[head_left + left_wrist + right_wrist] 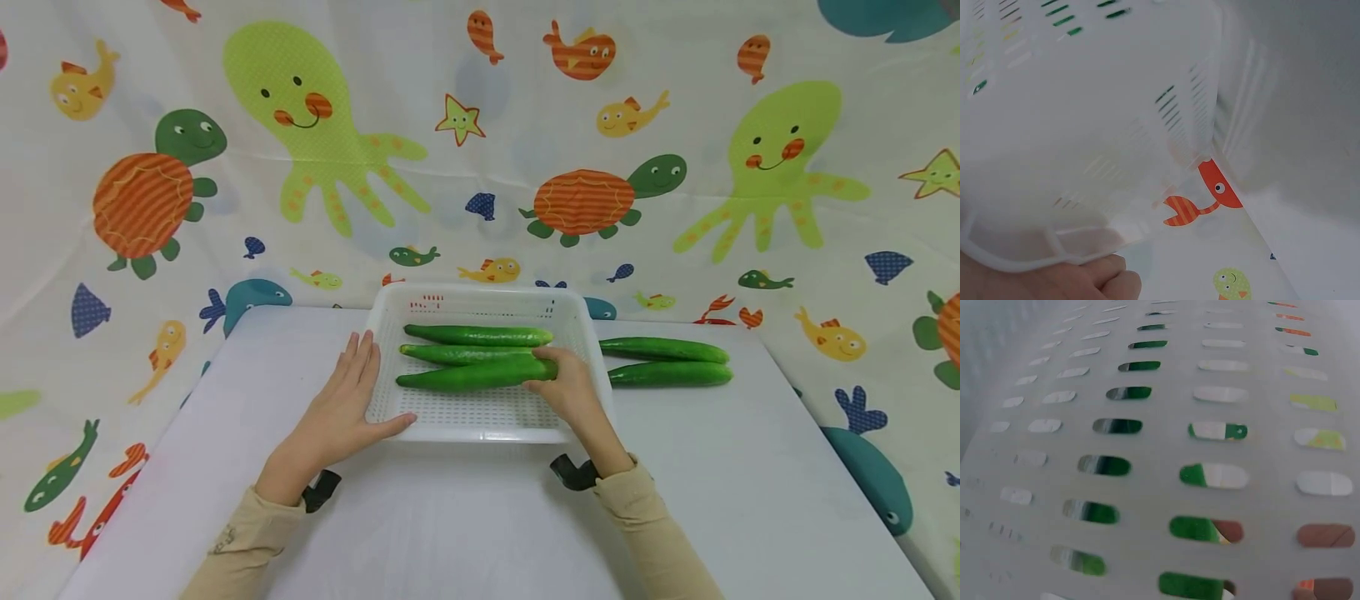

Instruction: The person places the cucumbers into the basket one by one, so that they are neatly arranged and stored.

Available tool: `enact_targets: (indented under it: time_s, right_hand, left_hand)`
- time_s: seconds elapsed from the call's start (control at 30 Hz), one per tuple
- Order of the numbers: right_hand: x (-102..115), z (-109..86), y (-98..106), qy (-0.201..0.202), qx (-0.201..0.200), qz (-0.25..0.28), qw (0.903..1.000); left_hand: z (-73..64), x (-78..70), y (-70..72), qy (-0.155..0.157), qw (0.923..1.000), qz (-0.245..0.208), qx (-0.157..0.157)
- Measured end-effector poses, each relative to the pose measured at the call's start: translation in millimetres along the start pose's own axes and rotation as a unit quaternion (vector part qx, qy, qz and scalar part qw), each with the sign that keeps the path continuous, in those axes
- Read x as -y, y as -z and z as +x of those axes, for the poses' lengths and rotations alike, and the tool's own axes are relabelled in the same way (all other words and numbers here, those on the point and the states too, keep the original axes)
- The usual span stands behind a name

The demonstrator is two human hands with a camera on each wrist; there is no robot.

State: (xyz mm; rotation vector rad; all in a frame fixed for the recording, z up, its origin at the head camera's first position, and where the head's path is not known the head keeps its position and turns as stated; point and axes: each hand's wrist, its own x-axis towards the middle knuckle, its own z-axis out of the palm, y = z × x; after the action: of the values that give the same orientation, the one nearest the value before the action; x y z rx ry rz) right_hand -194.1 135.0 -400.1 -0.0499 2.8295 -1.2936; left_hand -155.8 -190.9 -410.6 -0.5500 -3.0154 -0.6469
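Observation:
A white plastic basket (480, 433) with a slotted floor and walls stands on the table. Three green cucumbers lie in it side by side: a far cucumber (480, 335), a middle cucumber (457, 355) and a near cucumber (465, 375). My right hand (567, 382) reaches over the front rim and grips the near cucumber by its right end. My left hand (333, 414) lies along the basket's left side, fingers straight, with the thumb spread over the front left corner. In the right wrist view, the basket wall (1160, 487) hides most of that hand and the cucumbers.
Two more cucumbers, a back one (667, 349) and a front one (670, 373), lie on the white table (450, 525) just right of the basket. Behind the table hangs a curtain (480, 242) printed with sea animals.

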Motion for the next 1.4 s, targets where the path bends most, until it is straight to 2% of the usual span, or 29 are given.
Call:
enact_targets:
  time_s: [0.23, 0.43, 0.73, 0.9, 1.1, 1.2, 1.27, 1.33, 1.4]
  right_hand:
    - [2, 0.7, -1, -0.01, 0.033, -0.048, 0.9983]
    - [5, -0.1, 0, -0.025, 0.028, -0.036, 0.9986]
    - [12, -8.6, 18, 0.001, 0.032, -0.004, 0.9995]
    - [15, -18.9, 44, 0.029, 0.045, 0.032, 0.9981]
    - [9, -29.5, 93, 0.062, 0.063, 0.07, 0.9936]
    - [-1, -32.9, 119, 0.077, 0.036, 0.086, 0.9927]
    - [-11, -35.4, 135, 0.1, 0.0, 0.105, 0.9894]
    - [-23, -37.9, 150, 0.122, -0.038, 0.134, 0.9826]
    - [-35, -39.7, 162, 0.144, -0.076, 0.182, 0.9697]
  left_hand:
    - [1.1, 0.6, 1.3, -0.002, 1.0, 0.002, -0.002]
    - [1.9, 1.2, 1.2, 0.0, 1.0, 0.003, 0.001]
    - [2.1, 0.9, 2.5, -0.003, 1.0, 0.006, 0.0]
    - [1.6, 0.4, 2.7, -0.002, 1.0, 0.004, 0.001]
    - [1.0, 0.8, 1.2, -0.001, 1.0, 0.007, 0.003]
    - [0.8, 0.0, 1.6, 0.0, 1.0, 0.008, 0.002]
    - [1.1, -0.4, 1.8, 0.0, 1.0, 0.007, 0.001]
    - [1.1, -0.6, 1.6, 0.0, 1.0, 0.006, 0.001]
    - [1.1, -0.4, 1.1, 0.0, 1.0, 0.005, 0.0]
